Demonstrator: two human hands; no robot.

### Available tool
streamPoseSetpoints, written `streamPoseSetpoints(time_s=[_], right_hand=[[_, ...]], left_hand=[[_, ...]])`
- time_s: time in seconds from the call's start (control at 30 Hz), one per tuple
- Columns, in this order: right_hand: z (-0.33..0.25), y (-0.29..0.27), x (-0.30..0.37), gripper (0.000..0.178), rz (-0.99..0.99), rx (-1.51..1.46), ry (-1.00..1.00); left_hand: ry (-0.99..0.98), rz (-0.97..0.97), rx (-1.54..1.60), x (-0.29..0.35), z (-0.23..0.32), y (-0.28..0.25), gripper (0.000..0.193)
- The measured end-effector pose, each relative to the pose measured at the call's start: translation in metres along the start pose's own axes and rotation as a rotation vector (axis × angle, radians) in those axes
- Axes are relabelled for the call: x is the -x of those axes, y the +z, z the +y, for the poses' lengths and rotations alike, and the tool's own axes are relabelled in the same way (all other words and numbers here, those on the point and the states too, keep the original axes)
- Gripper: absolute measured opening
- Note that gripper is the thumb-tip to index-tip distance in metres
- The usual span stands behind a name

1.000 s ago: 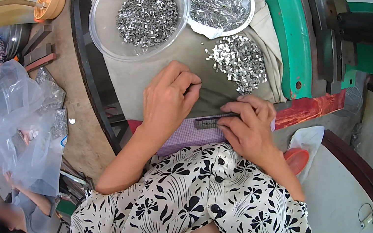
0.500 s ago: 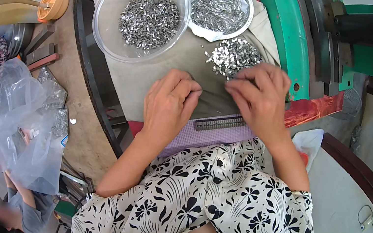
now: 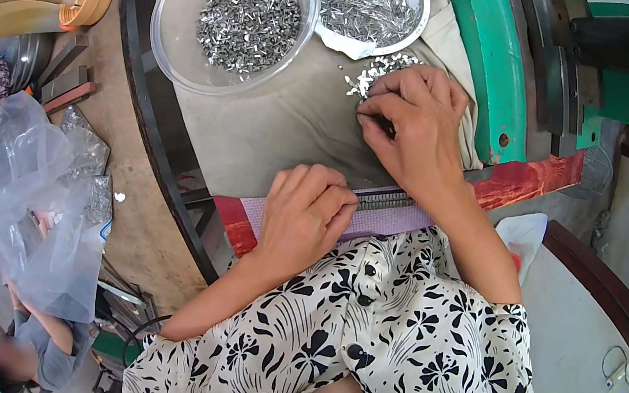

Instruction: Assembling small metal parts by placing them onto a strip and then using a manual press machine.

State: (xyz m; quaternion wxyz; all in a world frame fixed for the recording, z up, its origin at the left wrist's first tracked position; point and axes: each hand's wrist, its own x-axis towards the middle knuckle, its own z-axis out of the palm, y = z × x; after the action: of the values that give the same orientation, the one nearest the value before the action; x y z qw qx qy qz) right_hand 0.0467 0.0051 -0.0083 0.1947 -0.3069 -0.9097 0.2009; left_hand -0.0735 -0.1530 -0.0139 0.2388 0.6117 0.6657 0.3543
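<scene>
Glinting silver metal clips (image 3: 379,69) lie heaped under right hand (image 3: 415,126).

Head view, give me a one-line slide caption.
Right hand picks at loose metal pieces on a cloth-covered bench; left hand rests on a purple strip.

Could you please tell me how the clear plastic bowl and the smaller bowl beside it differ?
The clear plastic bowl is larger and unlined; the smaller bowl is lined with a crumpled sheet. The clear bowl's metal pieces look short and chunky; the smaller bowl's look longer and thinner. The smaller bowl sits nearer the right hand. Both rest on the grey cloth.
</scene>
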Motion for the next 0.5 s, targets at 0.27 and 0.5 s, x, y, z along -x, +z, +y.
streamPoseSetpoints(time_s=[0.27, 0.5], right_hand=[[-0.002, -0.028, 0.043, 0.015, -0.068, -0.131, -0.076], [-0.009, -0.026, 0.080, 0.020, -0.164, -0.065, -0.115]], left_hand=[[-0.035, -0.026, 0.024, 0.004, 0.001, 0.005, 0.017], [-0.069, -0.013, 0.011, 0.006, 0.002, 0.010, 0.013]])
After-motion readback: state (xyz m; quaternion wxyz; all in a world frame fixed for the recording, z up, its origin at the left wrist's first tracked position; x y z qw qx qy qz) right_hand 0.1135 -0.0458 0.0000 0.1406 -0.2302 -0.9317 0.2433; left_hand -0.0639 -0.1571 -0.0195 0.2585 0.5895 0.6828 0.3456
